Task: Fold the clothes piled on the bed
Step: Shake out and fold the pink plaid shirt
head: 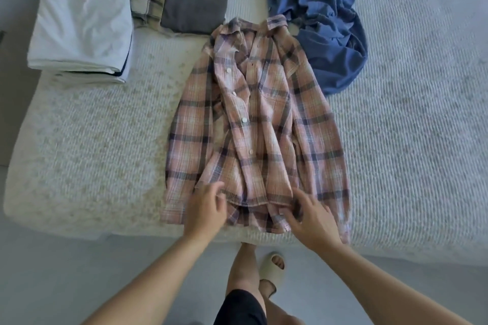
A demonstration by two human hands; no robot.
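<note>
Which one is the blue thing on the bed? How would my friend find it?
Look at the far side of the bed, past the pink plaid shirt spread in the middle. The blue garment lies just right of the shirt's collar. It is the only crumpled heap; the others are folded.

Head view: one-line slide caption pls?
Both hands, left hand and right hand, at the hem of a pink plaid shirt spread on the bed, folded stacks behind.
</note>
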